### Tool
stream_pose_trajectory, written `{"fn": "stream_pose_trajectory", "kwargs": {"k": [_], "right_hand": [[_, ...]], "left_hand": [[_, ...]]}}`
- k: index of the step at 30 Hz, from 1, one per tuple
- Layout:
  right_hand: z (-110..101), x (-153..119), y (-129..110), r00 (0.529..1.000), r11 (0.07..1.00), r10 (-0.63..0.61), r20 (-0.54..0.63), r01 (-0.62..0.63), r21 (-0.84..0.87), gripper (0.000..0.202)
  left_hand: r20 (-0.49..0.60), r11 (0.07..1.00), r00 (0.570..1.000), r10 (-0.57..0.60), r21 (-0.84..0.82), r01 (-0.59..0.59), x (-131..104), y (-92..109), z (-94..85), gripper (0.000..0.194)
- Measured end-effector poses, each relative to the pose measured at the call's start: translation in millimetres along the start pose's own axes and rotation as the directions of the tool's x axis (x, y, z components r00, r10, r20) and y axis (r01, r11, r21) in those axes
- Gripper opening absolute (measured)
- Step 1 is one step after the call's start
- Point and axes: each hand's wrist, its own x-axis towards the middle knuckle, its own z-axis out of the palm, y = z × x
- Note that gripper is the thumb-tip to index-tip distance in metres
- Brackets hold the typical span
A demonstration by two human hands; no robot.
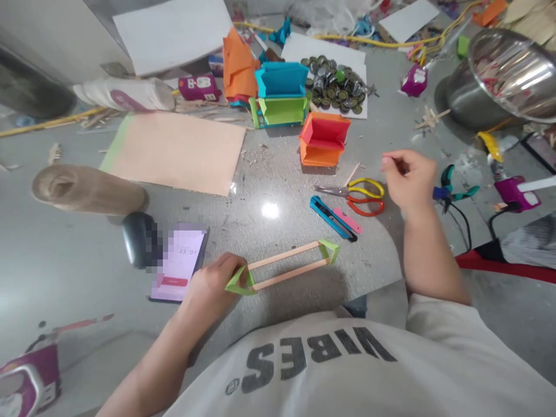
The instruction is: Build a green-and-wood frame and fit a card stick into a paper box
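Two light wooden sticks joined at both ends by folded green paper make a small stick frame [291, 275]. Closed on its left green end is my left hand [217, 284], low over the table. My right hand [409, 179] is raised at the right with its fingers curled in a pinch; anything inside them is hidden. Just left of it lie scissors [354, 194] with yellow and red handles. Below the scissors are a blue box cutter [332, 217] and a flat pink piece [347, 220].
Folded boxes, one red-orange [324, 142] and one blue-green [282, 95], stand beyond. Bottle caps [334, 87] lie on white card. At left are a phone [178, 260], a brown roll [89, 190] and a peach sheet [178, 150]. A steel pot [508, 81] stands far right.
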Motion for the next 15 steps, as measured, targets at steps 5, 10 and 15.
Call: {"fn": "stream_pose_trajectory", "kwargs": {"k": [5, 10, 15], "right_hand": [[-23, -17, -19, 0.852, 0.992, -0.123, 0.508, 0.084, 0.099, 0.03], [-16, -36, -43, 0.574, 0.968, -0.241, 0.782, 0.204, 0.148, 0.02], [-4, -42, -52, 0.375, 0.93, -0.328, 0.867, 0.288, 0.227, 0.019]], "left_hand": [[-0.021, 0.994, 0.997, -0.081, -0.072, 0.079, 3, 7, -2.6, 0.012], [-0.027, 0.991, 0.995, -0.101, -0.091, 0.098, 2, 12, -5.2, 0.017], [0.004, 0.974, 0.982, -0.19, -0.126, 0.189, 7, 19, -10.9, 0.02]]}}
